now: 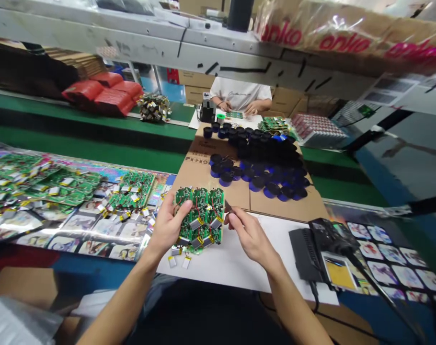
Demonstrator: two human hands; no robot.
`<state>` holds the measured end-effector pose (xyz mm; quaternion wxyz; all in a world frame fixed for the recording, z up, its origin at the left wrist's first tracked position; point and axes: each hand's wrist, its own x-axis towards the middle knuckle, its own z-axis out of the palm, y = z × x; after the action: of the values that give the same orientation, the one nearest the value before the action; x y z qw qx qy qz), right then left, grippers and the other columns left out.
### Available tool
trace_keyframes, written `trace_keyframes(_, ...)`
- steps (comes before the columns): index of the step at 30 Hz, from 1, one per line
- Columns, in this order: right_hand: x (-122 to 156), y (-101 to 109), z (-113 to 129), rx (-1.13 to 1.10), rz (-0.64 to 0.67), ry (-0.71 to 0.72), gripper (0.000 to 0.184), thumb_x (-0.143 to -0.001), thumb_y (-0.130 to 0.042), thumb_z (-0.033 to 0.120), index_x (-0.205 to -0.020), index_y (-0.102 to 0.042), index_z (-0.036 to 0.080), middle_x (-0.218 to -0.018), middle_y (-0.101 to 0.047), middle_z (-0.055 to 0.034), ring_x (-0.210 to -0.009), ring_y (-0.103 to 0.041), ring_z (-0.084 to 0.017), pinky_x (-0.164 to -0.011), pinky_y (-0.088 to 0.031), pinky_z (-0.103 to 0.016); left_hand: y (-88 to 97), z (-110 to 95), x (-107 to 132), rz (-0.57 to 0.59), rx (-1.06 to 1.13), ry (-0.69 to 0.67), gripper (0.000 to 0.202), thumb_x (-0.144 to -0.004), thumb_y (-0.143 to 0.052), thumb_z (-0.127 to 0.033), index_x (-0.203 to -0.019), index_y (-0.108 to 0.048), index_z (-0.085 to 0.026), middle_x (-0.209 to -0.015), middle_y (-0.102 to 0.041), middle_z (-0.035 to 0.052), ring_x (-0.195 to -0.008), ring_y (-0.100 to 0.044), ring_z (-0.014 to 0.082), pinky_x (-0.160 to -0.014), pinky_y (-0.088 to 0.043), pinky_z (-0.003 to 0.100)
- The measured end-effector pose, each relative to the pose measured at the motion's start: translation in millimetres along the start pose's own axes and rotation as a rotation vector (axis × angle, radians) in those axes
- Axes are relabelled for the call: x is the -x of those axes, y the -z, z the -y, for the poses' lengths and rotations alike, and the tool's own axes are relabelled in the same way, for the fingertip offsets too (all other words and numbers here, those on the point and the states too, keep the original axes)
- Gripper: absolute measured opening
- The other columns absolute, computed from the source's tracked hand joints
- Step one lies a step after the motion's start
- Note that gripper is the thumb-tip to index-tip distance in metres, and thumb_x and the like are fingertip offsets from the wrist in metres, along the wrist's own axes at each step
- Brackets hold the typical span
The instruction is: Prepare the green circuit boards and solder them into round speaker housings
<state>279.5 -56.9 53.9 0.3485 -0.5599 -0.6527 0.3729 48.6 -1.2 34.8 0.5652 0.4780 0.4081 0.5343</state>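
My left hand (167, 223) grips the left edge of a green circuit board panel (200, 197), thumb on top. Several small silver battery cells (196, 223) with yellow ends are wired to the panel and lie across it. A few cells hang past its lower left edge, over the white sheet. At the panel's right edge, my right hand (248, 235) is closed in a pinch on a small dark pointed tool (228, 207). The tip meets the board's upper right side; the tool's exact kind is too small to make out.
Blue-and-black round parts (261, 167) stand on cardboard (194, 167) ahead. More board panels (63, 182) lie left. A black soldering station (306, 254) sits right, with cables. A co-worker (241, 96) works across the green conveyor (149, 143). A metal beam (131, 52) crosses overhead.
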Motion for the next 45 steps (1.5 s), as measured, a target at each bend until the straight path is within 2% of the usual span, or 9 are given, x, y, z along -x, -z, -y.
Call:
trace_keyframes(4,-0.1,-4.6,-5.6,-0.075,0.018,-0.003,0.043,-0.112,-0.038,0.05,-0.085,-0.057,0.023,-0.079,-0.061,0.0,-0.072,-0.056,-0.016,-0.072,-0.042,-0.031,-1.0,1.0,0.9,-0.008,-0.012,0.012,0.047,-0.091,-0.077,-0.048,-0.128,-0.062,-0.024,-0.116,-0.077,0.0063,-0.109,-0.074,0.0251,-0.094,-0.061,0.035)
trace_keyframes(8,-0.3,-17.2,-14.9,-0.438,0.133,-0.017,0.046,-0.11,-0.042,0.056,-0.084,-0.058,0.022,-0.075,-0.061,-0.0007,-0.066,-0.057,-0.015,-0.065,-0.045,-0.03,-0.2,6.8,2.2,0.006,0.089,0.095,0.049,-0.09,-0.078,-0.048,-0.129,-0.062,-0.024,-0.105,-0.077,0.0045,-0.087,-0.075,0.0218,-0.079,-0.062,0.033)
trace_keyframes(12,-0.3,-26.6,-22.7,-0.737,0.252,-0.127,0.049,-0.103,-0.048,0.067,-0.09,-0.06,0.022,-0.075,-0.064,-0.0024,-0.06,-0.059,-0.017,-0.057,-0.048,-0.031,-1.3,13.9,2.0,0.011,0.136,0.149,0.048,-0.087,-0.08,-0.047,-0.126,-0.064,-0.023,-0.102,-0.077,0.0049,-0.087,-0.075,0.0237,-0.076,-0.062,0.033)
trace_keyframes(18,7.4,-15.0,-19.0,-0.404,0.167,-0.048,0.047,-0.109,-0.043,0.058,-0.087,-0.061,0.021,-0.083,-0.066,-0.0035,-0.08,-0.062,-0.019,-0.078,-0.049,-0.033,-3.1,11.3,-3.1,-0.035,0.094,0.067,0.041,-0.087,-0.08,-0.044,-0.119,-0.065,-0.024,-0.106,-0.077,0.0054,-0.111,-0.073,0.027,-0.096,-0.061,0.037)
trace_keyframes(23,17.8,-11.6,-18.0,-0.137,0.109,-0.04,0.042,-0.112,-0.041,0.05,-0.085,-0.056,0.022,-0.08,-0.06,0.0004,-0.075,-0.055,-0.016,-0.073,-0.041,-0.03,-5.9,0.6,-6.2,-0.058,0.034,0.013,0.044,-0.087,-0.081,-0.045,-0.12,-0.064,-0.022,-0.117,-0.076,0.0083,-0.115,-0.072,0.0278,-0.101,-0.059,0.039)
trace_keyframes(28,20.5,-22.0,-22.1,-0.409,0.155,-0.08,0.047,-0.11,-0.043,0.055,-0.083,-0.059,0.021,-0.078,-0.061,-0.0012,-0.071,-0.058,-0.017,-0.072,-0.046,-0.031,-9.1,2.0,-8.8,-0.054,0.071,0.034,0.044,-0.086,-0.08,-0.044,-0.122,-0.064,-0.023,-0.115,-0.076,0.0071,-0.117,-0.071,0.0273,-0.103,-0.057,0.038)
trace_keyframes(33,18.6,-30.2,-24.4,-0.809,0.293,-0.184,0.05,-0.104,-0.048,0.066,-0.092,-0.062,0.02,-0.074,-0.061,-0.0016,-0.062,-0.059,-0.017,-0.061,-0.049,-0.031,-9.2,16.0,-13.4,-0.022,0.113,0.141,0.045,-0.085,-0.079,-0.045,-0.121,-0.064,-0.022,-0.101,-0.076,0.0035,-0.091,-0.074,0.0232,-0.081,-0.06,0.033)
trace_keyframes(39,22.0,-18.1,-28.6,-0.452,0.235,-0.116,0.05,-0.108,-0.044,0.06,-0.091,-0.066,0.019,-0.087,-0.068,-0.0048,-0.081,-0.065,-0.019,-0.079,-0.051,-0.033,-5.8,12.9,-22.1,-0.082,0.084,0.093,0.04,-0.082,-0.083,-0.044,-0.109,-0.063,-0.023,-0.089,-0.073,0.0005,-0.084,-0.072,0.0204,-0.076,-0.058,0.029)
trace_keyframes(45,34.7,-16.9,-30.4,-0.255,0.241,-0.129,0.051,-0.111,-0.039,0.057,-0.082,-0.061,0.021,-0.076,-0.061,0.0001,-0.071,-0.058,-0.015,-0.074,-0.045,-0.03,-6.4,5.9,-28.6,-0.082,0.08,0.068,0.042,-0.081,-0.083,-0.045,-0.108,-0.061,-0.024,-0.097,-0.075,0.0028,-0.098,-0.074,0.0256,-0.082,-0.06,0.033)
